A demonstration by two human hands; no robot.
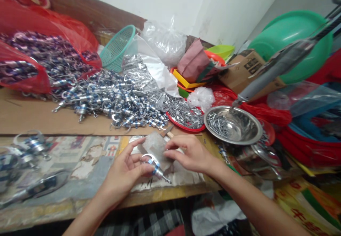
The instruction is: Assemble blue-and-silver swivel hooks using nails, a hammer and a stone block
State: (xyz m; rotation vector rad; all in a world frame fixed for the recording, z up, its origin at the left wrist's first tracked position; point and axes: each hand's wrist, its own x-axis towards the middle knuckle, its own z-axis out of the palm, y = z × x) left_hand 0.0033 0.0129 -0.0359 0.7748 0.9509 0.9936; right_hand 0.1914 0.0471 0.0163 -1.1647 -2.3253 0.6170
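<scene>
My left hand (133,166) pinches a silver and blue metal fitting (157,167) with a curved hook at its top and a thin rod pointing down to the right. Just right of it, my right hand (188,153) has its fingers curled together over a grey block (156,145); anything between those fingertips is too small to make out. Behind the block lies a flat tool (166,130). A large pile of similar fittings (106,95) spreads over cardboard beyond my hands.
A red dish (185,127) of small metal pieces and a steel bowl (254,131) of pins stand behind my right hand. A grey tool (277,69) slants above the bowl. More fittings (34,145) lie at left, near a red bag (77,33).
</scene>
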